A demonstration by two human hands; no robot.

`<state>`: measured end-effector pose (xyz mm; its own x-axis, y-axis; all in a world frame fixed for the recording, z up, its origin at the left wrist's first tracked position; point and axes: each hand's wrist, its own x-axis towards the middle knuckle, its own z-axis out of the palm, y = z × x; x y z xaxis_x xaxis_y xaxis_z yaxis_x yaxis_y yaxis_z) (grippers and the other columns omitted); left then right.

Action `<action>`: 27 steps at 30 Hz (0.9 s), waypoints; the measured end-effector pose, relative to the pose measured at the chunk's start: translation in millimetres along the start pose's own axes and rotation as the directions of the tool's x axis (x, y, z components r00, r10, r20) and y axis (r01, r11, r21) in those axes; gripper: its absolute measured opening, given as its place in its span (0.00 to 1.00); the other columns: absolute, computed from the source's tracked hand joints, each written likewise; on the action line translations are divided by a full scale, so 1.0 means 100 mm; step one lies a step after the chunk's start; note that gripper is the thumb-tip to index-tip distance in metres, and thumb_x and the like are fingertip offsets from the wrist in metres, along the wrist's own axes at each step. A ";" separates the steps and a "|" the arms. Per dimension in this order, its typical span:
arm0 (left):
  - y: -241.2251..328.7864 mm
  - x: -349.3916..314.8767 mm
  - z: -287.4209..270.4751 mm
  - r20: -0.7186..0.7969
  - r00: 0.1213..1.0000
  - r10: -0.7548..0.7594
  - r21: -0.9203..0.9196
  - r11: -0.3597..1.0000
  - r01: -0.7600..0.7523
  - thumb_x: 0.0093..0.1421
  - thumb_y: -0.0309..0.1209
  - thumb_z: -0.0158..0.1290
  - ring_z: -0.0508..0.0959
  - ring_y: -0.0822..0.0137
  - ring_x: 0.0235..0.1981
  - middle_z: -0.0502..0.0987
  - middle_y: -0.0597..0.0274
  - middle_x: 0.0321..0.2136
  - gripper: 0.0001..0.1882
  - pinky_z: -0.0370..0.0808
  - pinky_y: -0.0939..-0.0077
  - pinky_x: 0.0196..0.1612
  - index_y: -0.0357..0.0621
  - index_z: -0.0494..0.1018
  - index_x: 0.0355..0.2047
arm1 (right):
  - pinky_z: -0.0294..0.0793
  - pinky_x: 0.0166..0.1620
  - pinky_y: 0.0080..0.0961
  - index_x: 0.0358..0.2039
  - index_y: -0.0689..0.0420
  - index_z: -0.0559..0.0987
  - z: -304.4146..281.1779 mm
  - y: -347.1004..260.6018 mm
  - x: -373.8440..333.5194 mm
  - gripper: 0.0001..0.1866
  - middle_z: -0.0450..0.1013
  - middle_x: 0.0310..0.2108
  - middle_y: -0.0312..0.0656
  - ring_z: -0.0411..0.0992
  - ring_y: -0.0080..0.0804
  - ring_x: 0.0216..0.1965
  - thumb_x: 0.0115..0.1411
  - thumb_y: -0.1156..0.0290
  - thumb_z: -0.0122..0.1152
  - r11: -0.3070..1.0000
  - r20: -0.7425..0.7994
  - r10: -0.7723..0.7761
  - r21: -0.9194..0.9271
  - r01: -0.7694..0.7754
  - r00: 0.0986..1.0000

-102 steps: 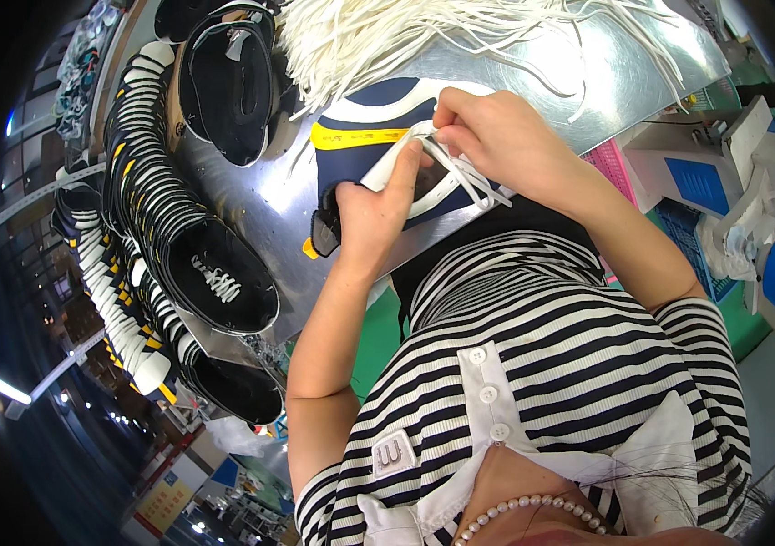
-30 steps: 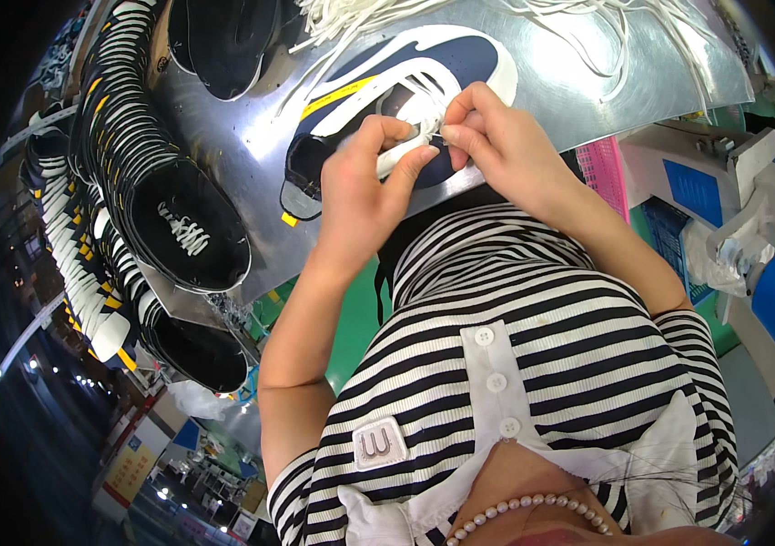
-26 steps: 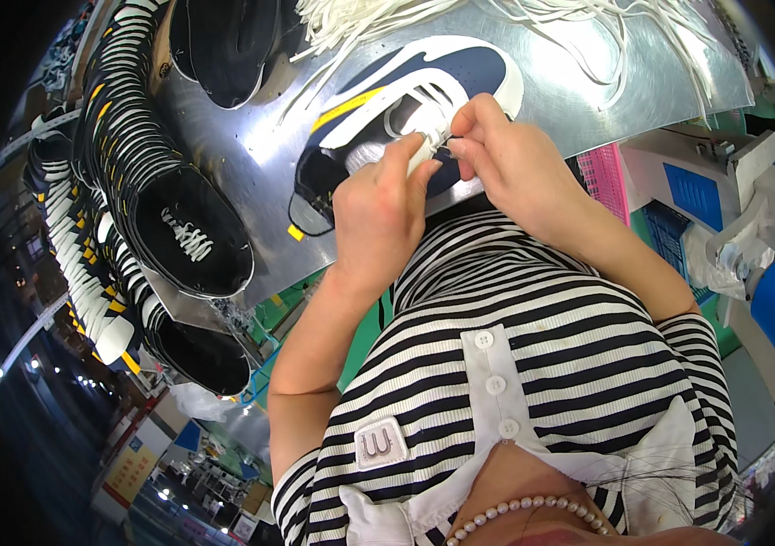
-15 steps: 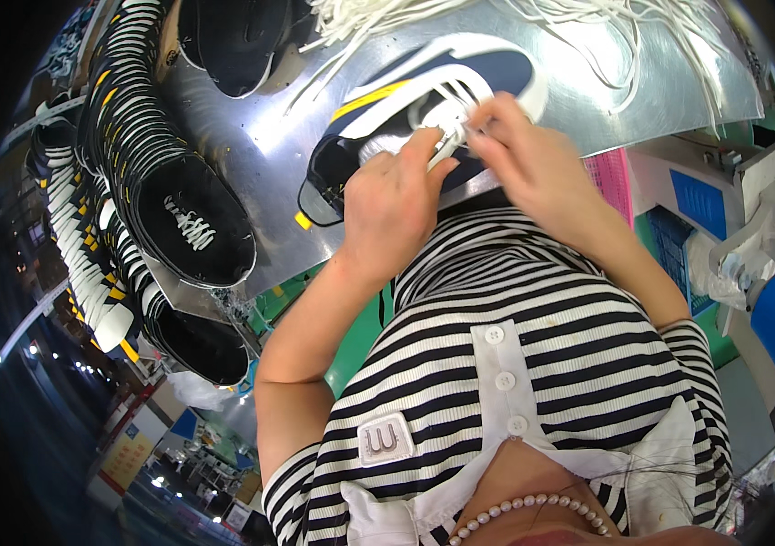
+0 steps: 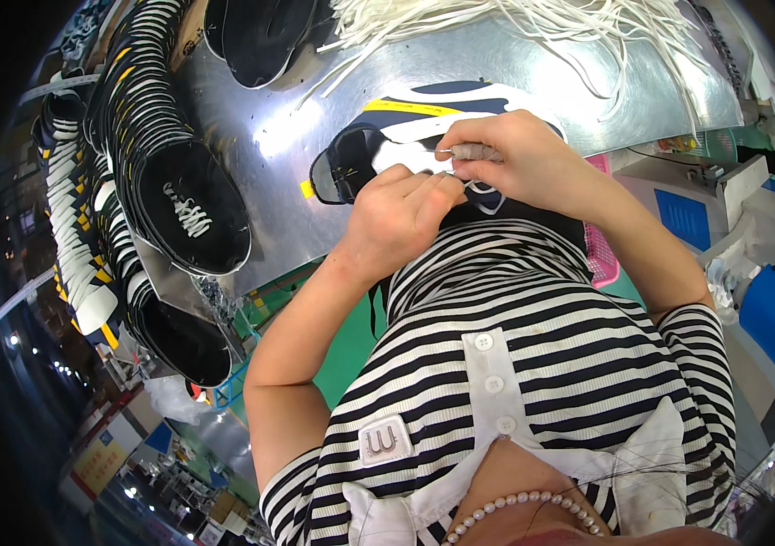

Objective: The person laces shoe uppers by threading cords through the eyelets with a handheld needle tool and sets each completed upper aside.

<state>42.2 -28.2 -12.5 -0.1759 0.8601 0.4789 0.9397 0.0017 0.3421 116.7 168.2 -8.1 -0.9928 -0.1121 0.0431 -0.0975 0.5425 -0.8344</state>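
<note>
A navy shoe upper (image 5: 401,115) with white trim and a yellow stripe lies on its side at the table's near edge, its dark heel opening toward the left. My left hand (image 5: 401,214) is closed on the near edge of its lacing area; a white lace (image 5: 487,202) loops out beside the fingertips. My right hand (image 5: 528,159) grips a small hook-like tool (image 5: 476,153) with a grey wrapped handle and a thin metal shaft. The tool points left, over the white tongue (image 5: 401,156). Fingers hide its tip and most of the eyelets.
Long rows of nested shoe uppers (image 5: 192,205) stand along the left edge of the metal table (image 5: 292,155). More dark uppers (image 5: 260,41) lie at the back. A heap of white laces (image 5: 506,18) spreads across the far side. A pink basket (image 5: 600,255) sits below the table at right.
The wrapped tool now shows plainly in my right hand, where blurred fingers worked at the laces before. The shoe upper has tilted, its striped side turning more upward. The view has shifted slightly.
</note>
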 end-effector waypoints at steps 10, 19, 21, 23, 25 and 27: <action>0.01 0.11 -0.12 0.125 0.982 -0.141 -0.090 0.984 0.153 0.48 0.30 0.67 0.76 0.57 0.20 0.78 0.57 0.23 0.28 0.72 0.69 0.25 0.36 0.65 0.45 | 0.72 0.47 0.20 0.42 0.60 0.80 -0.20 -0.06 0.11 0.10 0.77 0.36 0.35 0.74 0.19 0.39 0.60 0.74 0.61 0.738 -0.233 0.277 0.672 -0.052 0.932; -0.01 0.20 -0.05 0.053 0.568 -0.821 -0.321 0.525 0.788 0.58 0.45 0.60 0.79 0.52 0.23 0.76 0.53 0.18 0.28 0.74 0.63 0.28 0.38 0.65 0.49 | 0.69 0.43 0.15 0.35 0.62 0.79 0.08 0.04 0.31 0.04 0.75 0.37 0.34 0.70 0.16 0.36 0.60 0.76 0.61 0.839 -0.115 0.229 0.526 -0.136 0.967; 0.00 0.20 -0.01 -0.008 0.543 -0.840 -0.321 0.516 0.794 0.56 0.42 0.62 0.79 0.54 0.21 0.76 0.54 0.18 0.24 0.73 0.63 0.27 0.40 0.69 0.45 | 0.70 0.42 0.15 0.40 0.63 0.78 0.09 0.07 0.29 0.08 0.74 0.38 0.35 0.71 0.17 0.37 0.61 0.75 0.60 0.905 -0.139 0.188 0.409 -0.116 0.972; 0.02 0.22 -0.03 -0.007 0.543 -0.840 -0.313 0.517 0.797 0.56 0.28 0.64 0.80 0.74 0.29 0.81 0.55 0.28 0.21 0.75 0.81 0.32 0.35 0.68 0.46 | 0.71 0.40 0.19 0.41 0.61 0.77 0.05 -0.03 0.22 0.10 0.75 0.36 0.38 0.72 0.22 0.35 0.61 0.72 0.61 0.862 -0.167 0.262 0.484 -0.153 0.951; 0.02 0.23 -0.02 -0.004 0.544 -0.839 -0.318 0.517 0.795 0.55 0.26 0.63 0.80 0.74 0.30 0.82 0.54 0.29 0.20 0.75 0.81 0.33 0.35 0.67 0.45 | 0.72 0.38 0.23 0.43 0.60 0.77 0.05 -0.07 0.12 0.12 0.76 0.34 0.40 0.74 0.27 0.34 0.61 0.69 0.61 0.811 -0.191 0.340 0.556 -0.184 0.921; 0.00 0.21 0.00 -0.040 0.562 -0.826 -0.327 0.542 0.774 0.56 0.25 0.62 0.80 0.74 0.30 0.82 0.53 0.30 0.21 0.75 0.81 0.33 0.35 0.67 0.46 | 0.72 0.37 0.24 0.44 0.60 0.75 0.05 -0.06 0.02 0.12 0.76 0.35 0.44 0.75 0.30 0.34 0.64 0.68 0.58 0.928 -0.323 0.200 0.365 -0.073 0.925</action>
<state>38.8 -10.2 -2.3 -0.8870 0.4613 0.0186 0.2770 0.4996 0.8208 115.8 160.8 -5.6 -0.9605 0.2737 0.0508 0.0076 0.2080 -0.9781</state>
